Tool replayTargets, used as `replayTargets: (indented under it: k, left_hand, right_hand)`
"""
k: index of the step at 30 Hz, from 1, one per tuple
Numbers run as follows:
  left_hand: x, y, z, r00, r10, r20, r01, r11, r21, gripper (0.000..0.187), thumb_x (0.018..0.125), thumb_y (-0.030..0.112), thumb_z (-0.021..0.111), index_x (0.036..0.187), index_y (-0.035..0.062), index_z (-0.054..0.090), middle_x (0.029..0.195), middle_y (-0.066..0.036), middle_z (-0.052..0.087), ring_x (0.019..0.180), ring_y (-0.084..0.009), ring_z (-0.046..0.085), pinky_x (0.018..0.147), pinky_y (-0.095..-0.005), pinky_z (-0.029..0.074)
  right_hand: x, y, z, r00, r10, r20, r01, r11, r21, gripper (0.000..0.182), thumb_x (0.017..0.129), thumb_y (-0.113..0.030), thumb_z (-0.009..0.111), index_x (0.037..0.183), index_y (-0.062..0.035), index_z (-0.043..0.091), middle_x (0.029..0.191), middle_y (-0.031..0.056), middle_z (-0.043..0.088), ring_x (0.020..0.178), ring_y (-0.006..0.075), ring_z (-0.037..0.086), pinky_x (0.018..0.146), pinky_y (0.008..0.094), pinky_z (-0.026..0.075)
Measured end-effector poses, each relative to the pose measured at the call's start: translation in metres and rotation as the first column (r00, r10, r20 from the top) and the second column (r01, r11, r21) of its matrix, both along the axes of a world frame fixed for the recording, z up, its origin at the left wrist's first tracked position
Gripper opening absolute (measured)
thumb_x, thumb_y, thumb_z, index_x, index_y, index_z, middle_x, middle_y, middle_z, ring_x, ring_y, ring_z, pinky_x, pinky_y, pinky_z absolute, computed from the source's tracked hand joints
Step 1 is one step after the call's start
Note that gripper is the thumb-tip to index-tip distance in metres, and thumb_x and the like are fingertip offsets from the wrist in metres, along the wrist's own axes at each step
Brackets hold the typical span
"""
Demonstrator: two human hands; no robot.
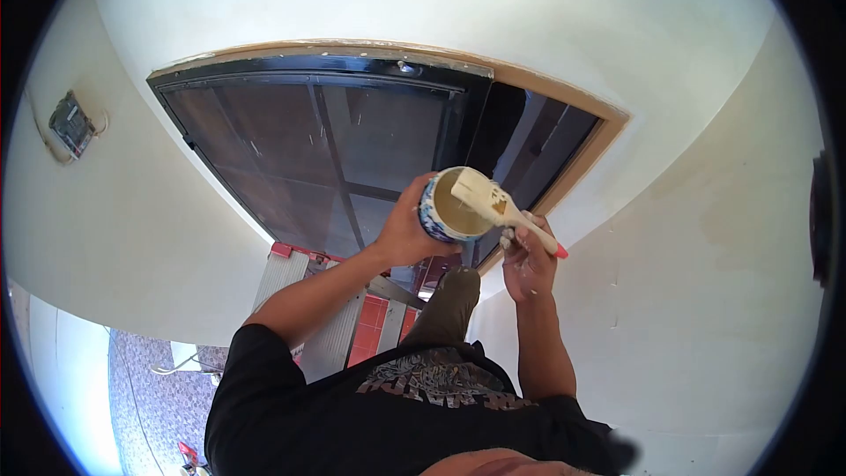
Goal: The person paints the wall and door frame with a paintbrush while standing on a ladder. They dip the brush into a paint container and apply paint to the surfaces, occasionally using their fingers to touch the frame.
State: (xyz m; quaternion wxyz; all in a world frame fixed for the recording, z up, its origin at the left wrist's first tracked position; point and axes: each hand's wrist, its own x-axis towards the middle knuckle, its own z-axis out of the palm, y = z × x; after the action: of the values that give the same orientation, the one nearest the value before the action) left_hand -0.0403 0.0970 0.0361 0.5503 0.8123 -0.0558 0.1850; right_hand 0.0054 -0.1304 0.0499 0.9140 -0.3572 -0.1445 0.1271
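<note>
Head view: left hand (407,227) curled firmly around blue-patterned paint tub (426,211); right hand (527,269) closed on flat paintbrush (485,198), coated bristles over tub mouth. Wall (696,256) pale but patchy, coverage seemingly uneven; wooden frame (588,159) brown, paint-marked along top.

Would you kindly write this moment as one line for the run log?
left hand: holding can | right hand: gripping brush by handle, bristles over can's mouth | nearby: window, ladder
</note>
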Motion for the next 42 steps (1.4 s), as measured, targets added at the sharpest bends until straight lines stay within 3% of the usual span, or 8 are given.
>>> replayTargets:
  k: [2,13,17,22,26,30,40,42]
  left_hand:
    - [-0.002,0.01,-0.003,1.0,0.008,-0.003,-0.008,0.997,-0.082,0.113,0.054,0.018,0.1,0.149,0.0098,0.04,0.137,-0.015,0.056,0.131,-0.0327,0.055,0.114,-0.0418,0.042]
    - [0.002,0.038,-0.004,0.999,0.007,-0.034,-0.012,0.988,-0.151,0.111,0.055,0.012,0.1,0.149,0.0071,0.04,0.135,-0.011,0.061,0.129,-0.0258,0.058,0.114,-0.0384,0.043]
    - [0.009,0.054,-0.008,1.0,-0.006,-0.005,0.006,0.992,-0.124,0.11,0.056,0.012,0.1,0.148,0.0063,0.041,0.135,-0.012,0.061,0.128,-0.0264,0.059,0.113,-0.0395,0.044]
    - [0.018,0.056,-0.03,0.997,0.064,0.036,-0.062,0.997,-0.043,0.109,0.055,0.011,0.1,0.146,0.0053,0.041,0.134,-0.012,0.061,0.127,-0.0281,0.06,0.112,-0.0406,0.045]
    - [0.019,0.05,-0.028,0.997,0.063,-0.041,-0.067,0.993,-0.092,0.11,0.055,0.011,0.1,0.146,0.0035,0.039,0.133,-0.013,0.061,0.127,-0.0285,0.06,0.111,-0.0404,0.047]
    - [0.017,0.049,-0.026,0.998,0.025,-0.049,-0.028,0.997,-0.071,0.111,0.055,0.011,0.1,0.147,0.0029,0.037,0.133,-0.014,0.061,0.127,-0.0277,0.06,0.111,-0.04,0.048]
    - [0.02,0.047,-0.028,0.997,0.005,-0.074,-0.018,0.986,-0.165,0.114,0.056,0.008,0.1,0.149,0.0022,0.034,0.134,-0.013,0.061,0.127,-0.0265,0.06,0.111,-0.0387,0.048]
    - [0.022,0.047,-0.03,0.998,0.004,-0.067,-0.016,0.984,-0.179,0.113,0.056,0.009,0.1,0.149,0.0023,0.035,0.134,-0.014,0.061,0.127,-0.0265,0.06,0.11,-0.0388,0.048]
  right_hand:
    - [0.002,0.012,-0.003,0.997,-0.001,-0.075,0.001,1.0,0.012,0.009,0.102,-0.014,0.064,0.106,-0.007,0.062,0.095,0.0064,0.068,0.083,0.0145,0.065,0.075,0.0276,0.053]
    - [0.033,0.056,-0.01,0.928,0.184,-0.323,-0.122,0.972,0.202,0.031,0.106,-0.041,0.063,0.103,-0.0104,0.064,0.078,0.0006,0.068,0.066,0.0081,0.066,0.064,0.0228,0.06]
    - [0.048,0.069,0.014,0.955,0.199,-0.222,-0.141,0.958,0.251,0.036,0.105,-0.043,0.062,0.104,-0.0073,0.065,0.08,0.0014,0.069,0.069,0.008,0.067,0.068,0.0226,0.061]
    - [0.084,0.11,0.075,0.984,-0.171,0.038,0.154,0.947,0.281,0.018,0.102,-0.024,0.072,0.108,-0.0089,0.064,0.093,0.0036,0.07,0.083,0.0112,0.069,0.073,0.0246,0.058]
    - [0.114,0.163,0.121,0.686,-0.565,0.458,0.551,0.815,0.181,0.027,0.09,-0.011,0.084,0.105,-0.0033,0.064,0.091,0.0046,0.07,0.081,0.0112,0.067,0.071,0.0259,0.056]
    - [0.15,0.171,0.148,0.273,-0.598,0.753,0.818,0.557,0.146,0.029,0.086,-0.013,0.088,0.1,0.0002,0.066,0.087,0.0037,0.07,0.08,0.0091,0.065,0.072,0.0258,0.054]
    - [0.191,-0.002,0.164,0.15,-0.779,0.609,0.963,0.254,0.088,0.021,0.088,-0.009,0.086,0.094,0.0009,0.069,0.084,0.0055,0.072,0.074,0.0114,0.067,0.071,0.0255,0.055]
    - [0.186,-0.017,0.164,-0.051,-0.767,0.639,0.992,0.036,0.122,0.022,0.09,-0.013,0.085,0.094,0.0008,0.069,0.085,0.0094,0.074,0.075,0.0126,0.069,0.072,0.0263,0.057]
